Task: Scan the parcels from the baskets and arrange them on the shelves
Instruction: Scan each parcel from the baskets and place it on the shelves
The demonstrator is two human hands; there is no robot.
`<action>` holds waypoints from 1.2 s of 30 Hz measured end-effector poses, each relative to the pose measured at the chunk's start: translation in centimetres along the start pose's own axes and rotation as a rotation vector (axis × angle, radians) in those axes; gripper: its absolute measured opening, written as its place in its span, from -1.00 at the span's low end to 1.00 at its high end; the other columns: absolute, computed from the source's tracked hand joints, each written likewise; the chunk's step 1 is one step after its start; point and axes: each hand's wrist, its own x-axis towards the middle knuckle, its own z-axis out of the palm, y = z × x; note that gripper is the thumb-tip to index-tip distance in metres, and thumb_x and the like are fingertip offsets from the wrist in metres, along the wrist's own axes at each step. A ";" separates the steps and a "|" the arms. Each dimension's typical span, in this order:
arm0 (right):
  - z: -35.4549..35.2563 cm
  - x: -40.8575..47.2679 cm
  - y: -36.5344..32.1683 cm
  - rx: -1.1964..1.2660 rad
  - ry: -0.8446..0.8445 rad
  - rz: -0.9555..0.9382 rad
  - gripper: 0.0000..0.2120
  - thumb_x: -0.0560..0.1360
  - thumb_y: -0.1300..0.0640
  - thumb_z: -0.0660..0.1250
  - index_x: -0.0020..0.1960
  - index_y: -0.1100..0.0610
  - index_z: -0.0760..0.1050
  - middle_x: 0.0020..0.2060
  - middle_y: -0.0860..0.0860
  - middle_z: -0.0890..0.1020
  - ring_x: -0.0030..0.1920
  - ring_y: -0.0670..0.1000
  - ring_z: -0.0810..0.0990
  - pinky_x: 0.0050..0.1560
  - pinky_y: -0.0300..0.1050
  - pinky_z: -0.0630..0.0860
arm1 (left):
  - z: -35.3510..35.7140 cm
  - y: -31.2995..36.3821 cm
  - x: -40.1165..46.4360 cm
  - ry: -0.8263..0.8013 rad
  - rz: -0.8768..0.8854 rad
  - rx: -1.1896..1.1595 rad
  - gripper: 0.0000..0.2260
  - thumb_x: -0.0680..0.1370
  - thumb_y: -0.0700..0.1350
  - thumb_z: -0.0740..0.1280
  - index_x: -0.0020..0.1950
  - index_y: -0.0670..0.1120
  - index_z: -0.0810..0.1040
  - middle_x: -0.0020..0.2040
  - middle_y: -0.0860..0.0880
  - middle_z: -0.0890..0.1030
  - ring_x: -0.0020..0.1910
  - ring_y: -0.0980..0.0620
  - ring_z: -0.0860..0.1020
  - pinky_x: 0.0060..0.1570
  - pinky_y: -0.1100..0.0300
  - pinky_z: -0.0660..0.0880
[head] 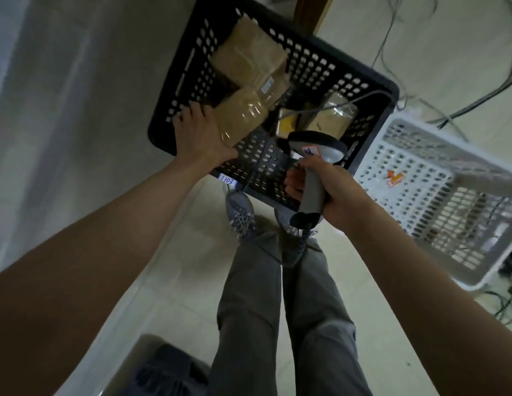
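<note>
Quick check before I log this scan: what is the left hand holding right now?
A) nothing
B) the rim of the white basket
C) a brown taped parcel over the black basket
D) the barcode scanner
C: the left hand grips a brown taped parcel above the black basket; the right hand has the scanner.

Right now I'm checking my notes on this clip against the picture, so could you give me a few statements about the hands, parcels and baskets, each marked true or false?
1. The right hand grips a grey barcode scanner. True.
2. The left hand is empty. False: it holds a taped brown parcel over the black basket.
3. The black basket holds several parcels. True.
4. The white basket lies to the left of the black one. False: it lies to its right.
5. The scanner is cordless. False: a coiled cable hangs from its handle.
</note>
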 end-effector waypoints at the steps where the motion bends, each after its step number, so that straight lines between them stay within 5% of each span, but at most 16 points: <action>1: 0.3 -1.4 -0.7 -0.010 -0.008 -0.009 -0.91 0.59 0.22 0.36 -0.05 0.25 0.55 -0.24 0.17 0.65 -0.29 0.06 0.65 -0.11 -0.01 0.68 | -1.4 -0.3 -0.8 0.010 -0.014 -0.011 -0.07 0.26 0.26 0.52 0.43 -0.23 0.31 0.42 -0.27 0.35 0.40 -0.28 0.32 0.38 -0.20 0.24; 12: 4.0 -16.2 -5.8 -0.262 -0.193 -0.161 -0.92 0.60 0.25 0.34 0.08 0.22 0.55 -0.11 0.19 0.64 -0.21 0.07 0.65 -0.04 0.03 0.66 | -13.2 -2.9 -13.6 0.018 -0.292 -0.388 -0.02 0.24 0.38 0.52 0.46 -0.12 0.27 0.40 -0.19 0.41 0.34 -0.23 0.40 0.28 -0.14 0.34; 17: 5.6 -22.8 -6.6 -0.342 -0.300 -0.237 -0.95 0.59 0.25 0.36 0.05 0.20 0.56 -0.21 0.15 0.65 -0.24 0.06 0.65 -0.11 0.03 0.62 | -17.6 -3.4 -21.5 0.017 -0.422 -0.745 0.06 0.10 0.48 0.39 0.46 -0.04 0.28 0.36 -0.10 0.48 0.29 -0.16 0.50 0.26 -0.12 0.47; 21: 6.5 -27.5 -6.9 -0.466 -0.333 -0.250 -0.73 0.58 0.19 0.39 0.24 0.26 0.52 -0.06 0.20 0.66 -0.12 0.10 0.65 -0.16 0.00 0.64 | -20.0 -3.8 -27.2 0.081 -0.472 -0.974 -0.10 0.12 0.50 0.39 0.31 0.04 0.33 0.22 0.04 0.55 0.12 -0.02 0.56 0.03 0.05 0.56; 24: 7.3 -30.7 -6.5 -0.530 -0.368 -0.285 -0.78 0.57 0.19 0.40 0.19 0.23 0.53 -0.05 0.20 0.66 -0.15 0.08 0.65 -0.22 -0.05 0.61 | -21.6 -4.2 -31.1 0.158 -0.512 -1.051 -0.22 0.13 0.48 0.39 0.19 0.08 0.36 0.05 0.12 0.55 -0.02 0.05 0.53 -0.26 0.23 0.40; 29: 9.1 -36.0 -5.2 -0.625 -0.482 -0.339 -0.83 0.58 0.24 0.36 0.16 0.23 0.52 -0.19 0.11 0.66 -0.24 0.01 0.65 -0.25 -0.11 0.62 | -23.6 -5.3 -37.5 0.278 -0.591 -1.243 -0.27 0.16 0.46 0.42 0.19 0.12 0.37 -0.07 0.27 0.50 -0.14 0.35 0.45 -0.29 0.36 0.33; 36: 12.8 -42.7 -1.1 -0.745 -0.664 -0.393 -0.98 0.58 0.28 0.34 0.00 0.22 0.55 -0.21 0.14 0.56 -0.26 0.03 0.56 -0.18 -0.03 0.48 | -24.1 -8.7 -47.0 0.388 -0.690 -1.412 -0.33 0.26 0.37 0.52 0.21 0.06 0.44 0.07 0.09 0.56 -0.01 0.16 0.55 -0.21 0.29 0.41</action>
